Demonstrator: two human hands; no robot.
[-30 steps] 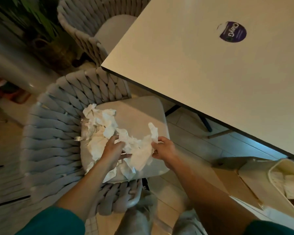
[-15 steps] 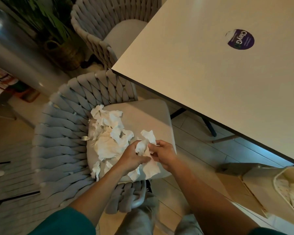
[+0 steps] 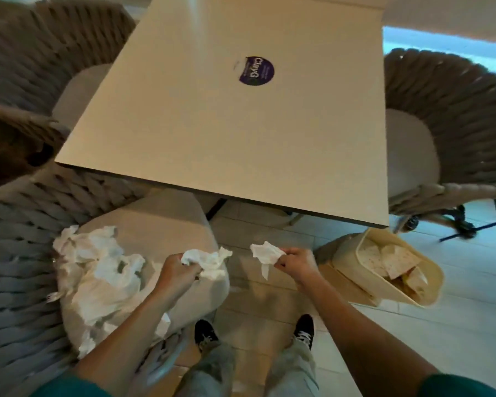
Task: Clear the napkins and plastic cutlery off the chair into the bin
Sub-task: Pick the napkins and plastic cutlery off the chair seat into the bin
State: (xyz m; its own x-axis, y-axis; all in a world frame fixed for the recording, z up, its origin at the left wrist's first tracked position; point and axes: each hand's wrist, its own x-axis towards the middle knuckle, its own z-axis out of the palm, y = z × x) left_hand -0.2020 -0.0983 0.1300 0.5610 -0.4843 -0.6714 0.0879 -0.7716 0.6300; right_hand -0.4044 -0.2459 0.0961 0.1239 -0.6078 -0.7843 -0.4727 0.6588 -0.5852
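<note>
Your left hand (image 3: 178, 272) is clenched around a crumpled white napkin (image 3: 209, 260) over the grey chair cushion (image 3: 155, 222). Your right hand (image 3: 297, 263) pinches a smaller white napkin piece (image 3: 265, 253), the cream plastic bin (image 3: 430, 275) just to its right.

Bare floor (image 3: 242, 270) lies open between chair (image 3: 166, 222) and bin (image 3: 430, 285); table (image 3: 241, 144) edge probably overhangs.

- A café or restaurant seating area.
- A square pale table (image 3: 241, 133) carries a round purple branded sticker (image 3: 256, 70).
- Matching woven-rope chairs (image 3: 453, 110) with cushioned seats surround it on a tiled floor (image 3: 470, 296).
</note>
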